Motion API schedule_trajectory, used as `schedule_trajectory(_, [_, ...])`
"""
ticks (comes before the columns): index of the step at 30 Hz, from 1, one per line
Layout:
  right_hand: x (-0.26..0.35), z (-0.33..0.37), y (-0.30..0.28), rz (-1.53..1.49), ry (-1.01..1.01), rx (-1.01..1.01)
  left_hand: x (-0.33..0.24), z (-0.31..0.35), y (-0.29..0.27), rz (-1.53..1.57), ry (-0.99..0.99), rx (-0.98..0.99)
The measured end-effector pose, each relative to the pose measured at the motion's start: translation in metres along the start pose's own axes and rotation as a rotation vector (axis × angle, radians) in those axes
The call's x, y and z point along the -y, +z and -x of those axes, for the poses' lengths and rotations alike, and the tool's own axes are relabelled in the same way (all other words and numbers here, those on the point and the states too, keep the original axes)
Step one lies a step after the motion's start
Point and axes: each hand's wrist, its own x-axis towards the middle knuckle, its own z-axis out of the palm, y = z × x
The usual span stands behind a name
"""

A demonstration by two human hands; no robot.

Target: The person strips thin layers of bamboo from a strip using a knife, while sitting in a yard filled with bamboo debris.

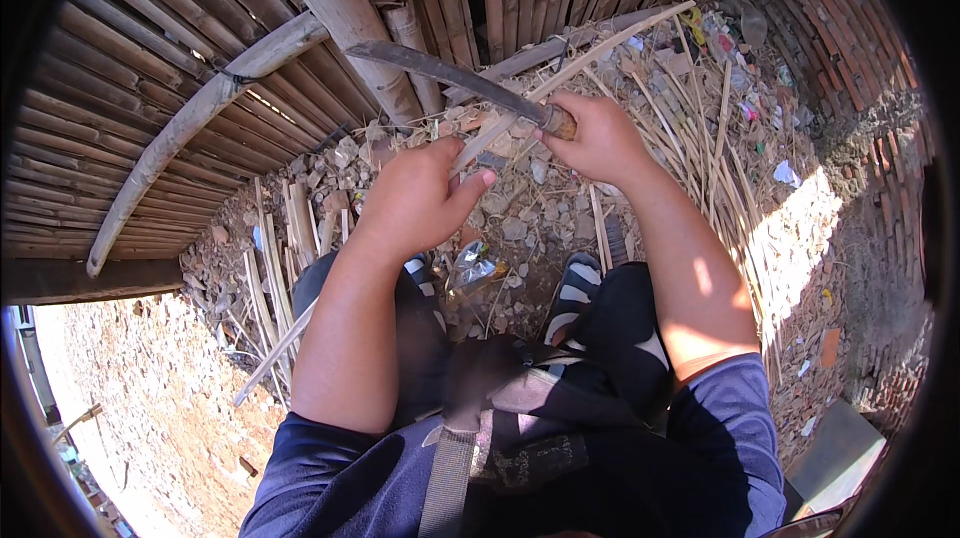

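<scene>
My right hand [598,138] is closed around the short wooden handle of a machete [450,71]. Its long dark blade points up and to the left, crossing over a pale bamboo strip [620,43]. The fingers of my left hand [415,188] are wrapped round that strip, with the thumb lying out to the right. From the upper right the strip slants down past my left hand; its lower end shows beyond my left forearm. Blade and strip meet close to my right hand, though I cannot tell whether the edge cuts into the strip.
Split bamboo strips [700,138] lie in a heap to the right, with shorter pieces [268,288] at the left. A bamboo-slat wall [130,128] with poles rises ahead and left; a brick wall [850,48] stands right. Rubble and a clear plastic wrapper [472,268] lie between my feet.
</scene>
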Motion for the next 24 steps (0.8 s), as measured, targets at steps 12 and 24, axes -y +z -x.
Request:
schedule_trajectory(12, [-0.004,-0.003,0.006,0.052,-0.043,0.033,0.005,0.000,0.001,-0.029,0.003,0.042])
schedule_trajectory(24, [-0.010,-0.003,0.017,0.078,0.014,0.115,0.010,0.000,0.005,-0.099,-0.006,0.100])
